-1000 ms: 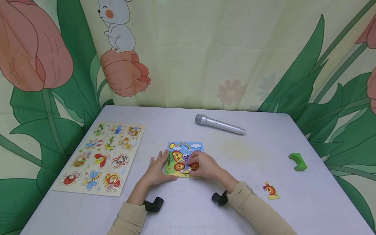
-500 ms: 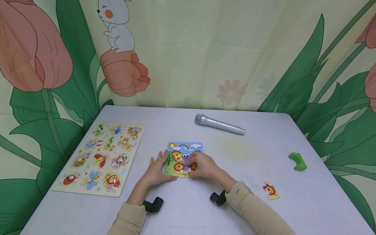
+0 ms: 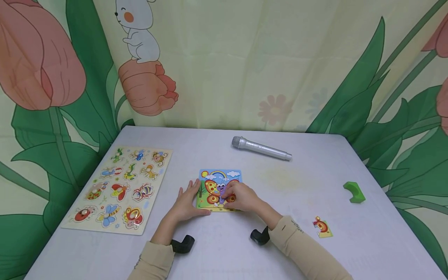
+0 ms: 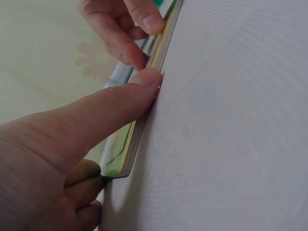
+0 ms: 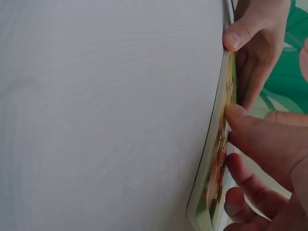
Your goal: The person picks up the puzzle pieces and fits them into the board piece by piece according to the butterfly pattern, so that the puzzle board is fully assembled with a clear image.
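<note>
A small jigsaw puzzle with a butterfly, rainbow and sun lies on the table. My left hand braces its near left corner, thumb along the front edge and straight fingers at the left side. Over the lower right of the picture, my right hand has bent fingers and thumb pinching a puzzle piece at the surface, mostly hidden by the fingers. The left wrist view shows the left thumb against the board's thick edge, close to the right fingertips. A loose puzzle piece with a red spiral lies farther right.
A large wooden insect peg board lies at the left. Behind the puzzle is a silver toy microphone. A green curved block sits near the right edge of the white table. A printed curtain hangs behind.
Both hands stay almost where they were on the puzzle. The right wrist shifted very slightly left; the objects around them are unmoved.
</note>
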A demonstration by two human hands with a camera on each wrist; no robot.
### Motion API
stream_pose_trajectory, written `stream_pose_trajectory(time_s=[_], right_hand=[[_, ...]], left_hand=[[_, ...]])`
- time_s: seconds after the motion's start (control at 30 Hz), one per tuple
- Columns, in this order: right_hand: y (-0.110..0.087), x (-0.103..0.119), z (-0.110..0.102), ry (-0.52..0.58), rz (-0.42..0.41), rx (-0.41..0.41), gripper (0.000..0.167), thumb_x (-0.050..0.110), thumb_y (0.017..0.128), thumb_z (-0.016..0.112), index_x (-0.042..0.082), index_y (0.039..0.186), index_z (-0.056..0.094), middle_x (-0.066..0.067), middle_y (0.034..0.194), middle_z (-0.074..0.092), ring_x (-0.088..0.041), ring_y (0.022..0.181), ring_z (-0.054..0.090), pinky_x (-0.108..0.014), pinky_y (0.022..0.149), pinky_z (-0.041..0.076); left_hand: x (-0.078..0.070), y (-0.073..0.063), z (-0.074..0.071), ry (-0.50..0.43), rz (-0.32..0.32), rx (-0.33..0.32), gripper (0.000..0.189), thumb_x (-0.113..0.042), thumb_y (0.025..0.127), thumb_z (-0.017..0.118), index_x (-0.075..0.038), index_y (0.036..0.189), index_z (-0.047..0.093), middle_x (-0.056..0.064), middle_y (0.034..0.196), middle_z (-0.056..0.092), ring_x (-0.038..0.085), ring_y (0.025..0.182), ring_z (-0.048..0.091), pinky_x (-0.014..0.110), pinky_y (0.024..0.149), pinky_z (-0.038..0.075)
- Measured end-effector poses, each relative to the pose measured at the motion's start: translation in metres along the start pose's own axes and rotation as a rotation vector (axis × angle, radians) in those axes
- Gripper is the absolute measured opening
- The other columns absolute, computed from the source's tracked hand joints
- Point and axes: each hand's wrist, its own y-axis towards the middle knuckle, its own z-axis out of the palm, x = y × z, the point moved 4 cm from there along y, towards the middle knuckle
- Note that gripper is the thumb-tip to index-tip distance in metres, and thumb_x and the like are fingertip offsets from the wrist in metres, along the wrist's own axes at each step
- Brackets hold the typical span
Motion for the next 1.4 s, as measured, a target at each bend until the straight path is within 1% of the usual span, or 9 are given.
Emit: stream_pose_trajectory(time_s=[0.27,0.47,0.57,0.73,0.8,0.97,1.13,1.27,1.4], right_hand=[[0.0,0.002,0.001,0.0,0.038,-0.011,0.021,0.022,0.073,0.077,0.01,0.09,0.074,-0.002,0.097,0.06,-0.018,0.091,0.054,-0.034,0.076,0.047],[0.0,0.002,0.002,0.007,0.031,-0.019,0.02,0.02,0.072,0.077,0.01,0.09,0.074,-0.001,0.095,0.061,-0.018,0.09,0.054,-0.033,0.075,0.046],[-0.001,0.0,0.001,0.061,0.003,-0.011,0.022,0.017,0.073,0.076,0.009,0.093,0.073,-0.001,0.096,0.06,-0.017,0.091,0.053,-0.034,0.077,0.046],[-0.006,-0.005,-0.002,0.22,-0.051,-0.007,0.027,0.012,0.074,0.075,0.008,0.101,0.07,-0.001,0.099,0.062,-0.017,0.095,0.052,-0.033,0.084,0.044],[-0.009,-0.008,-0.005,0.253,-0.06,-0.016,0.029,0.012,0.075,0.075,0.009,0.103,0.07,-0.001,0.099,0.063,-0.017,0.091,0.052,-0.029,0.078,0.045],[-0.019,-0.011,-0.014,0.277,-0.06,-0.049,0.028,0.012,0.074,0.075,0.008,0.102,0.07,-0.004,0.097,0.064,-0.023,0.072,0.05,-0.021,0.056,0.042],[-0.032,-0.013,-0.023,0.316,-0.04,-0.059,0.03,0.009,0.073,0.075,0.006,0.103,0.069,-0.009,0.098,0.063,-0.022,0.068,0.051,-0.02,0.055,0.043],[-0.042,-0.019,-0.028,0.319,-0.021,-0.078,0.032,0.009,0.074,0.075,0.005,0.105,0.068,-0.009,0.1,0.062,-0.019,0.068,0.049,-0.02,0.054,0.042],[-0.054,-0.027,-0.034,0.313,-0.002,-0.104,0.032,0.009,0.074,0.075,0.006,0.105,0.068,-0.009,0.101,0.063,-0.02,0.07,0.05,-0.02,0.054,0.04]], left_hand=[[0.001,-0.001,0.0,0.001,0.01,0.002,0.105,-0.037,0.063,0.082,0.001,0.143,0.024,0.015,0.149,0.021,0.032,0.138,0.007,0.051,0.109,-0.005],[0.001,-0.001,0.0,0.005,0.013,0.003,0.105,-0.037,0.063,0.082,0.001,0.143,0.024,0.015,0.149,0.02,0.032,0.138,0.007,0.051,0.109,-0.005],[0.0,-0.001,-0.001,0.005,0.01,0.002,0.105,-0.037,0.064,0.082,0.0,0.143,0.024,0.014,0.149,0.021,0.032,0.138,0.007,0.051,0.109,-0.005],[0.001,-0.001,0.0,-0.001,0.008,-0.002,0.105,-0.036,0.063,0.082,0.001,0.143,0.025,0.015,0.149,0.021,0.032,0.138,0.007,0.051,0.109,-0.005],[0.001,0.0,0.0,-0.002,0.005,-0.002,0.105,-0.036,0.063,0.082,0.001,0.143,0.024,0.015,0.149,0.021,0.031,0.138,0.007,0.051,0.109,-0.005],[0.001,0.0,0.0,-0.005,0.009,-0.005,0.106,-0.035,0.063,0.082,0.001,0.143,0.023,0.015,0.148,0.02,0.032,0.138,0.007,0.051,0.109,-0.005],[0.0,-0.001,0.0,0.001,0.021,-0.008,0.107,-0.034,0.062,0.083,0.003,0.142,0.023,0.016,0.148,0.02,0.032,0.138,0.008,0.051,0.109,-0.005],[0.0,-0.002,0.0,-0.004,0.025,-0.01,0.107,-0.034,0.062,0.083,0.003,0.142,0.023,0.017,0.148,0.021,0.033,0.138,0.008,0.052,0.109,-0.005],[0.0,-0.002,0.001,-0.004,0.024,-0.01,0.107,-0.035,0.062,0.083,0.003,0.142,0.024,0.017,0.148,0.021,0.033,0.138,0.008,0.052,0.109,-0.005]])
